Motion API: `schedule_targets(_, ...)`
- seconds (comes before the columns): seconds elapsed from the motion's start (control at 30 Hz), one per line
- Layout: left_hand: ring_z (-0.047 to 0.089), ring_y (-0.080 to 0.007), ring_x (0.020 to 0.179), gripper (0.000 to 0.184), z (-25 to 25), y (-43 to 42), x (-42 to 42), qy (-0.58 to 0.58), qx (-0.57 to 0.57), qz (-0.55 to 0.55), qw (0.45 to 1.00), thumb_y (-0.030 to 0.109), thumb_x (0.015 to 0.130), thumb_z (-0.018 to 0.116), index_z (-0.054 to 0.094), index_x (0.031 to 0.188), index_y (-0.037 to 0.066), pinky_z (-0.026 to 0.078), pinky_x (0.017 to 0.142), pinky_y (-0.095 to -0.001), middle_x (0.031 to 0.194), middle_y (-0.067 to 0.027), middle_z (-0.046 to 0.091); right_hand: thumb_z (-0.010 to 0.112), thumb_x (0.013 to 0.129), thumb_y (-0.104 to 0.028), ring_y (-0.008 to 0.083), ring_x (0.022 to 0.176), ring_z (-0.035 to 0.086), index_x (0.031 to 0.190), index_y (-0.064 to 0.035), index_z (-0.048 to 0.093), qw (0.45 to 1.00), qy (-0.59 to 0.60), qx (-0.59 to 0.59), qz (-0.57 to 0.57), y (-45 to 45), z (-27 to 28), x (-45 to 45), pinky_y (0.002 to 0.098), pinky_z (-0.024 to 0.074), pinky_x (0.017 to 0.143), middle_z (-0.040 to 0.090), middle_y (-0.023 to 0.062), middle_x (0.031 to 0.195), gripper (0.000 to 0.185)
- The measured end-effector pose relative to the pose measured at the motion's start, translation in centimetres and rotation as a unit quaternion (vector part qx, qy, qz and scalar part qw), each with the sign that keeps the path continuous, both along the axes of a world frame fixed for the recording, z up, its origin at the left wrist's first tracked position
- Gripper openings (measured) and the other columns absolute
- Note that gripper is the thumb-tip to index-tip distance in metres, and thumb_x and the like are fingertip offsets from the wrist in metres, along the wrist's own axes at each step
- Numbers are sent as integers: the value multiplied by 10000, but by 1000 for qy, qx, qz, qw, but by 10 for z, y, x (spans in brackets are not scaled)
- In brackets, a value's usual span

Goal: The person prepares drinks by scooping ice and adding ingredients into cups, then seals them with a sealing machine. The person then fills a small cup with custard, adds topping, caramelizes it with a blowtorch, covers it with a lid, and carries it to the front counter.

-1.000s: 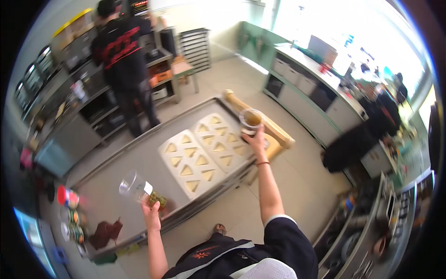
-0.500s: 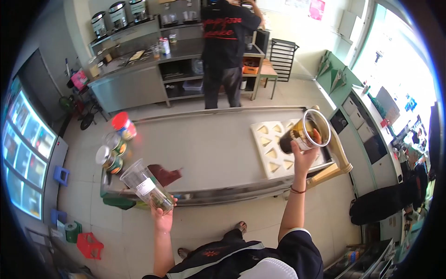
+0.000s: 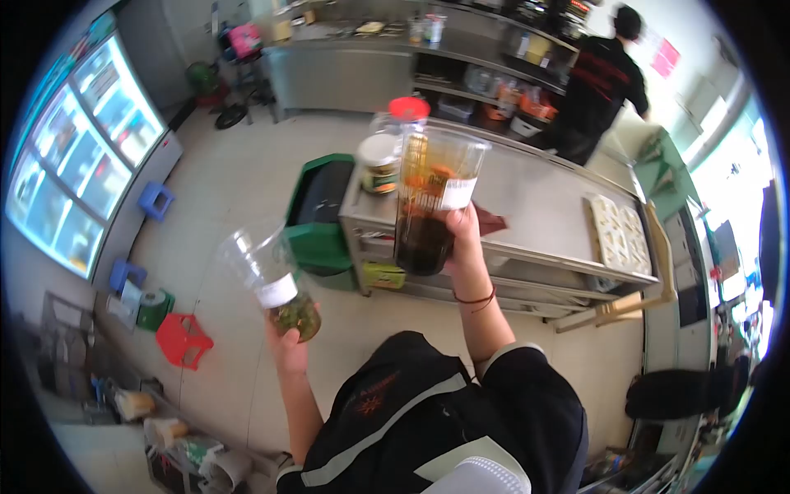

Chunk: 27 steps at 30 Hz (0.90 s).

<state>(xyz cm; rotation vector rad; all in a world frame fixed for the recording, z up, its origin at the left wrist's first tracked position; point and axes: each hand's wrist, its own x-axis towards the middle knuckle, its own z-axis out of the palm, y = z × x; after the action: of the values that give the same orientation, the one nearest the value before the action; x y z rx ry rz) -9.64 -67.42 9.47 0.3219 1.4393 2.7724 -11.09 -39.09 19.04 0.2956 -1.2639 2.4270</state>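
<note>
The steel tabletop is the biggest thing in this work, and I'd keep the cups well clear of its near edge while turning beside it. Next comes the green bin, standing on the floor by the tabletop's end; in my view it wants a wide berth too, since a knock there could slop something. Then the tall clear plastic cup, dark in its lower part and amber above, held up in front of that end of the tabletop, and the clear plastic cup with green contents, held lower, over the floor, leaning outward at its rim (I can't tell from here whether either has a lid). I'd bring that second one upright and keep both level. Beyond the tall cup are the white-lidded jar and the red-lidded jar, near enough in line with it that I'd watch for a clink. The right hand is wrapped around the tall cup, and the left hand grips the other near its base; a slightly higher hold might steady it. Smallest, the white labels are best left uncovered, thumbs beside them.
</note>
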Motion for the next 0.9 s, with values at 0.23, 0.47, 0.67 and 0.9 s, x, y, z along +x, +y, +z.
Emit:
schedule_targets(0.23, 568, -328, 943, 651, -3, -97, -84, 18, 53, 76, 996, 368, 769, 604, 330, 1263, 45, 509, 709, -362, 1124, -142, 514, 588, 808, -449, 191, 978, 551, 1217, -19, 390, 993, -23, 8, 113, -138, -1, -132, 330, 460, 832, 530, 103, 1122, 626)
schedule_targets(0.47, 563, -322, 955, 679, -1, -207, -233, -25, 101, 109, 989, 364, 782, 583, 264, 1313, 89, 509, 727, -368, 1162, -137, 496, 608, 817, -343, 151, 1014, 496, 1273, -17, 351, 993, -40, 57, 100, -255, -27, -316, 296, 402, 870, 515, 71, 1117, 616)
schedule_targets(0.67, 561, -295, 930, 555, -2, -290, -357, -48, 131, 134, 981, 358, 841, 526, 340, 1295, 98, 479, 723, -368, 1193, -110, 497, 620, 814, -307, 129, 936, 491, 1200, -6, 401, 989, -101, 40, 105, -321, -24, -441, 286, 409, 819, 517, 48, 1021, 536)
schedule_targets(0.9, 537, -277, 940, 374, -49, -326, -535, -89, 246, 146, 954, 297, 877, 499, 476, 1187, 89, 426, 803, -362, 1130, -106, 554, 663, 776, -208, 228, 1089, 463, 1315, 37, 205, 970, -144, 125, 151, -384, -60, -577, 340, 371, 935, 449, 161, 1179, 748)
